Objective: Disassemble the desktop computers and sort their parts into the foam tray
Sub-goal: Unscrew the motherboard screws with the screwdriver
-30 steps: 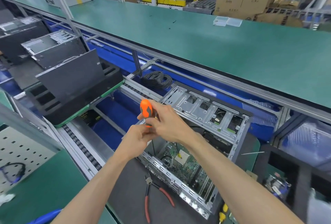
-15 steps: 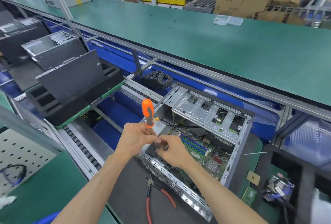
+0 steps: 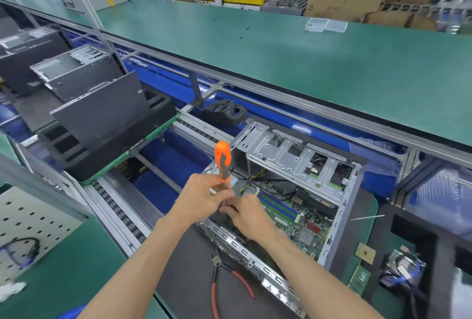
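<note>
Over the near-left corner of the one open computer case [image 3: 301,191], both hands meet: the left hand [image 3: 201,197] grasps one orange-handled screwdriver [image 3: 223,161] upright, the right hand [image 3: 249,216] pinches at its shaft. One pair of red-handled pliers [image 3: 227,280] lies just before the case; one black foam tray [image 3: 107,137] sits to its left.
</note>
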`<state>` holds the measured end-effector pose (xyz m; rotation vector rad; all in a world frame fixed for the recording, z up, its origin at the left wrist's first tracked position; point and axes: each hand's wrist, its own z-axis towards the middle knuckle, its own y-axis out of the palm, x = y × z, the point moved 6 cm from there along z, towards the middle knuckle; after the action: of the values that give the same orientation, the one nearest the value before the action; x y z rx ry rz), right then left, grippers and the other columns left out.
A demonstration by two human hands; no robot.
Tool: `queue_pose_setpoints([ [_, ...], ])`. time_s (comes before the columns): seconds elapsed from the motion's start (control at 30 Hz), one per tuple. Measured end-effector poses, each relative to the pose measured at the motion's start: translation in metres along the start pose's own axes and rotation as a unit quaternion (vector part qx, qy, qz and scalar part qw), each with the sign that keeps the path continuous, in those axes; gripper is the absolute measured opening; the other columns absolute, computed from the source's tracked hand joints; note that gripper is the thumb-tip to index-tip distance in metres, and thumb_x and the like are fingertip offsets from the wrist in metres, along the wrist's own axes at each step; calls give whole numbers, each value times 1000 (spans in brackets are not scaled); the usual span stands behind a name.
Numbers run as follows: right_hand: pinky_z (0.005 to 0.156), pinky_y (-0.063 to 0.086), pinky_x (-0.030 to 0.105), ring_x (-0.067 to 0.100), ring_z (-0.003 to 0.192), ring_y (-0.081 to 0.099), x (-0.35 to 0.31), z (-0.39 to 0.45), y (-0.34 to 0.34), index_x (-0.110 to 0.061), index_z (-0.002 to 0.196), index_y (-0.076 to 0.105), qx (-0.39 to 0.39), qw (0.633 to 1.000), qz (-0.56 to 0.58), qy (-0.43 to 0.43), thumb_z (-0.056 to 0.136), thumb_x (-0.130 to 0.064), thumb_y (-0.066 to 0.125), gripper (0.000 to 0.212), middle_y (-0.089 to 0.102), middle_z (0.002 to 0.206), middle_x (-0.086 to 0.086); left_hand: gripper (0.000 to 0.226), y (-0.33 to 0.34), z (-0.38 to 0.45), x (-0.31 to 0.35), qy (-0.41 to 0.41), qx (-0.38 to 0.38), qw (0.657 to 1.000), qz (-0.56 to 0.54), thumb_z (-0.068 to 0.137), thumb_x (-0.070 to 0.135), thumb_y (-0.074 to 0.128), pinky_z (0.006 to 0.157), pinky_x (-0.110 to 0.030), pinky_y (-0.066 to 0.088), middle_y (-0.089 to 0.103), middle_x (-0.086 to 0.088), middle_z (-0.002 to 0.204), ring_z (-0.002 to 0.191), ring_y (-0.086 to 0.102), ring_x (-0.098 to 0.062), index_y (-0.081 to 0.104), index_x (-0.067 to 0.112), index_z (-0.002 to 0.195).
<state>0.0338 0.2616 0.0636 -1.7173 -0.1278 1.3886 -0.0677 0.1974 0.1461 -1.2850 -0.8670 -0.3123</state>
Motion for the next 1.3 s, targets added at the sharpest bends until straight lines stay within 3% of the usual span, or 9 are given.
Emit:
queue_pose_setpoints([
  [0.17, 67, 45, 38, 26, 63, 56, 0, 2, -23, -9, 85, 67, 20, 1000, 20, -8, 99, -28, 60, 25, 66, 67, 8, 23, -6, 7, 11, 39, -13, 999, -13, 79, 10, 67, 74, -15, 53, 75, 18, 85, 82, 71, -1, 77, 22, 95],
  [0.3, 74, 51, 35, 15, 66, 65, 5, 1, -47, -8, 80, 65, 48, 998, 44, -4, 99, -24, 62, 25, 70, 67, 3, 19, 3, 15, -6, -39, -25, 999, 15, 84, 8, 73, 83, -28, 57, 76, 10, 84, 81, 72, -3, 78, 23, 95],
  [0.43, 69, 51, 30, 6, 63, 65, 9, 0, -73, -13, 78, 62, 76, 996, 46, 6, 99, -23, 61, 23, 71, 65, 2, 21, 52, 17, -17, -60, -142, 981, 118, 87, 13, 70, 93, -32, 55, 76, 1, 99, 94, 69, -11, 73, 18, 107],
  [0.57, 74, 55, 41, 18, 69, 69, 17, -2, -91, -4, 86, 66, 91, 994, 55, 28, 100, -24, 60, 25, 71, 67, 5, 33, 95, 21, -18, -72, -170, 967, 177, 90, 22, 69, 97, -34, 52, 74, -4, 110, 107, 66, -20, 66, 19, 123],
  [0.73, 75, 56, 42, 15, 66, 69, 22, -11, -105, -8, 84, 66, 110, 990, 71, 42, 100, -23, 61, 22, 70, 66, 4, 19, 116, 37, -9, -76, -165, 972, 148, 79, 32, 80, 82, -33, 54, 70, 1, 79, 93, 67, -24, 66, 20, 77],
  [0.93, 68, 55, 44, 21, 65, 69, 25, -16, -118, -9, 80, 62, 139, 988, 46, 43, 100, -25, 59, 26, 69, 64, 6, 6, 124, 43, -10, -71, -176, 967, 172, 80, 21, 80, 85, -34, 57, 67, 6, 63, 84, 71, -21, 80, 15, 78],
  [1.03, 67, 55, 45, 25, 65, 68, 33, -20, -124, -5, 83, 63, 146, 988, 26, 46, 101, -25, 59, 27, 68, 65, 9, 8, 118, 40, -13, -127, -143, 981, 11, 86, 11, 70, 81, -33, 59, 75, -5, 70, 73, 71, -18, 78, 12, 83],
  [1.13, 68, 55, 41, 14, 61, 66, 40, -25, -128, -5, 83, 64, 159, 986, 13, 49, 100, -23, 60, 24, 69, 63, 3, 14, 109, 33, -6, -156, -143, 942, -261, 89, 0, 66, 72, -32, 59, 75, -13, 79, 75, 69, -24, 73, 8, 98],
  [1.3, 66, 57, 38, 6, 59, 68, 40, -29, -131, -6, 80, 63, 155, 987, 21, 45, 99, -22, 62, 25, 69, 63, 2, 14, 119, 5, 34, -55, -330, 911, -241, 77, 19, 84, 69, -26, 57, 77, -14, 85, 74, 73, -20, 78, 19, 90],
])
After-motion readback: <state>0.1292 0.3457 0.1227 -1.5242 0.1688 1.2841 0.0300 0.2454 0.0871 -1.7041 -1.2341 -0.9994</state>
